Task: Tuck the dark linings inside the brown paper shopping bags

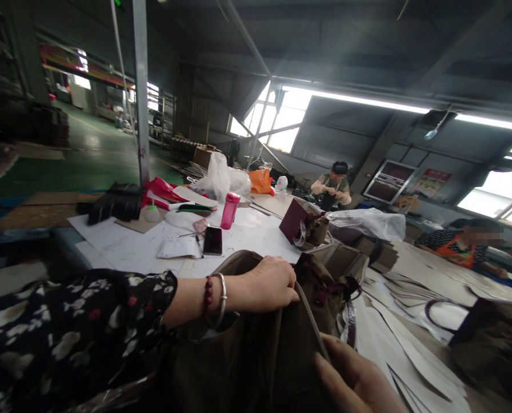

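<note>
A dark brown bag stands in front of me, with its mouth open toward me. My left hand, with a bangle and red beads at the wrist, reaches across the bag and is closed on its pale-edged rim. Lower on the same rim, my right hand pinches the edge between thumb and fingers; the picture cuts off part of this hand. Purple straps with a knot-like gather hang on the bag's outer side. The bag's bottom is in deep shadow.
On the white table lie a phone, a notepad and a pink bottle. Flat pale panels spread at right, beside another dark bag. Two people work farther back. A metal post rises at left.
</note>
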The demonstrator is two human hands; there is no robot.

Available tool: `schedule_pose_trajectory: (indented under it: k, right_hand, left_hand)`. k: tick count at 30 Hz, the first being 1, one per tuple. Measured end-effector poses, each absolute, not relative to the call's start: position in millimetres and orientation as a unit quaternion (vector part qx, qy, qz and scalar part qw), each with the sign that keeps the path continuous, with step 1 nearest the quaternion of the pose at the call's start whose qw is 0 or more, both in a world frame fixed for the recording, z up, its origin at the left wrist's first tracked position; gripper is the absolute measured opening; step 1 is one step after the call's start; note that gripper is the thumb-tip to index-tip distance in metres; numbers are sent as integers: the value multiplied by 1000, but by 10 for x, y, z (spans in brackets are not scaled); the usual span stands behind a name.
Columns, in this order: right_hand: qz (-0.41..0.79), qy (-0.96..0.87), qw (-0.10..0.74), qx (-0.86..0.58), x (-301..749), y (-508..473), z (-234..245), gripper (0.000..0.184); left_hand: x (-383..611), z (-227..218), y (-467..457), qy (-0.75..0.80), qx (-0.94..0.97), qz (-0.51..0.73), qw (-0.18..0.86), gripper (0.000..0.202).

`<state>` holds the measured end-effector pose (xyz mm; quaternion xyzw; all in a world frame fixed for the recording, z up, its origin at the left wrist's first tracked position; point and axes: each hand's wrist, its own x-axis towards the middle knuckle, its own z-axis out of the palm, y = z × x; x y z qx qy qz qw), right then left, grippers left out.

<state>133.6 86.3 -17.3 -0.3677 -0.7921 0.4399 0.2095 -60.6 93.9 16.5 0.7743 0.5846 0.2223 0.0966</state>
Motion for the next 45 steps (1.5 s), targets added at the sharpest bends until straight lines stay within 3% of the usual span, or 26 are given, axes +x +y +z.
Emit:
schedule_pose_trajectory:
  k: [4, 12, 15, 25, 45]
  right_hand:
    - [408, -821, 163, -364, 1107, 1038, -41, 42]
    - [315, -848, 155, -396, 990, 1258, -79, 38]
    - [312, -849, 153, -399, 1039, 1278, -99, 35]
    - [317, -863, 143, -366, 998, 1267, -87, 32]
    - [343, -868, 138, -333, 975, 1229, -46, 31]
  left_hand:
    - [-603, 158, 936, 584, 774, 227, 90, 12]
    - [-747, 136, 884, 565, 787, 236, 73, 17]
    - [-860, 144, 819, 574, 780, 238, 76, 24]
    - [-941, 164, 900, 615, 744, 248, 72, 13]
    - [-880, 184, 948, 651, 711, 251, 89, 17]
